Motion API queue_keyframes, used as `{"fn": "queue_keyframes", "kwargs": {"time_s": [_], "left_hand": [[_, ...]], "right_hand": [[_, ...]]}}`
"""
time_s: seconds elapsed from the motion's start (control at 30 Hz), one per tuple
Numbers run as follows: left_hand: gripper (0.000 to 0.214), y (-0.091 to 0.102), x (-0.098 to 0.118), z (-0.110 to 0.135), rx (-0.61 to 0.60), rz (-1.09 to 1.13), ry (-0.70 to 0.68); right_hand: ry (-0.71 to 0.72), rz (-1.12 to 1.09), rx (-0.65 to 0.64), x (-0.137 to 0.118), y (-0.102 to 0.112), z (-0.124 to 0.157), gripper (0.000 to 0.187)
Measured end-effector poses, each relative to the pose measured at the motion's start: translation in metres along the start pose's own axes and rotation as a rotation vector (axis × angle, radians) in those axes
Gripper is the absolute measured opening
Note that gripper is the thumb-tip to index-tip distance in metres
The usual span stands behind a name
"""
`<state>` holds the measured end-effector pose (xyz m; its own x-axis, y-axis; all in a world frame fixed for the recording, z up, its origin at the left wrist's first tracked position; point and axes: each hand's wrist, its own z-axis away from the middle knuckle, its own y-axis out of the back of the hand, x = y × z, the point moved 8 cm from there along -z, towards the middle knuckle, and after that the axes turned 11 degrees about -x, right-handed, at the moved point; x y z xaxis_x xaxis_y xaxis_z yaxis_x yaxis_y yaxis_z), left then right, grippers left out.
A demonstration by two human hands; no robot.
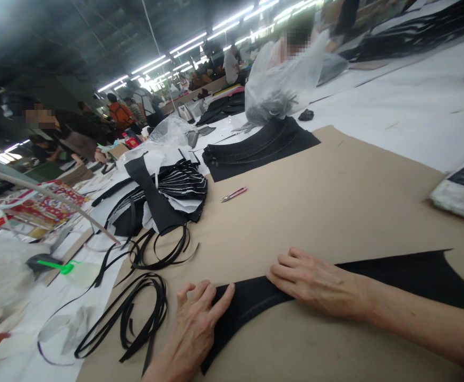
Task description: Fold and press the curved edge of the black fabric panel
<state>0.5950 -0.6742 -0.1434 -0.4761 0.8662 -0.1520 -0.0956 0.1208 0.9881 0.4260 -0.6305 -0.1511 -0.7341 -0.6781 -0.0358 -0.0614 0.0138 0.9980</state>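
A long, curved piece of black fabric [395,273] lies along the near side of the brown board. On its left end rests my left hand [194,321], the fingers bent at the edge and the thumb stretched over the cloth. My right hand [311,281] grips the upper edge near the middle, its fingers close together and curled over the fabric; the undersides of both hands are hidden. Coiled black strips [152,297] lie left of my left hand. Farther off on the board is a pair of pink-handled thread snips [234,194].
The brown board [295,201] lies on a white table [399,111]. Stacked black pieces [180,185] fan out at the left, and more black fabric [259,146] lies at the back. Beyond it stands a clear plastic bag [274,79]. Several people are at work in the background.
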Motion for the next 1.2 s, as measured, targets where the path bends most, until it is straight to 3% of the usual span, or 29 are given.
{"fn": "queue_keyframes", "kwargs": {"time_s": [0.3, 0.57, 0.77, 1.2], "left_hand": [[0.053, 0.009, 0.005, -0.009, 0.091, 0.092, 0.055], [0.041, 0.0, 0.061, -0.056, 0.026, 0.428, -0.012], [0.047, -0.009, 0.074, -0.063, 0.058, 0.436, -0.026], [0.053, -0.006, 0.086, -0.074, 0.07, 0.34, -0.056]], "right_hand": [[-0.008, 0.011, 0.006, 0.001, 0.002, 0.004, 0.012], [-0.014, 0.026, 0.039, 0.002, 0.004, 0.009, 0.01], [-0.004, 0.08, 0.052, 0.008, 0.004, 0.023, 0.012], [-0.029, 0.09, 0.046, 0.025, 0.004, 0.06, 0.012]]}}
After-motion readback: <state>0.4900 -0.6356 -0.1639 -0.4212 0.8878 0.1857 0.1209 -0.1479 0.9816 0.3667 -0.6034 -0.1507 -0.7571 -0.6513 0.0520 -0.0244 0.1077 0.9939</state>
